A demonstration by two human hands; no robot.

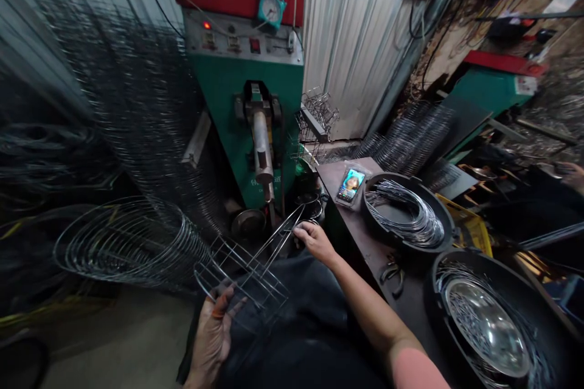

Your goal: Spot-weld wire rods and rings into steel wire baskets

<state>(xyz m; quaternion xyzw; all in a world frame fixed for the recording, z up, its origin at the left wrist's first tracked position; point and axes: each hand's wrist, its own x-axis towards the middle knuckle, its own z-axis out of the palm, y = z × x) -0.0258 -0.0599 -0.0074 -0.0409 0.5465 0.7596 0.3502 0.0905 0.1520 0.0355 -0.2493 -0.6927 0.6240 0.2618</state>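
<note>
A wire rack point(249, 273) with crossed bars and a long handle-like pair of wires is held over my lap. My left hand point(216, 328) grips its rounded rim at the lower left, an orange wrap on one finger. My right hand point(312, 238) is closed near the narrow end of the long wires, thumb and fingers pressed together. Just beyond stands a green machine point(214, 97) with a red top; its metal electrode arm point(261, 146) points down toward the rack.
Stacked wire rings point(132, 249) lie at the left. On the table point(365, 231) at the right are a phone point(350, 185), pliers point(393, 276), a black tray of wire rings point(406, 213) and a tray with a metal bowl point(488, 328). Another person's hand point(572, 176) shows far right.
</note>
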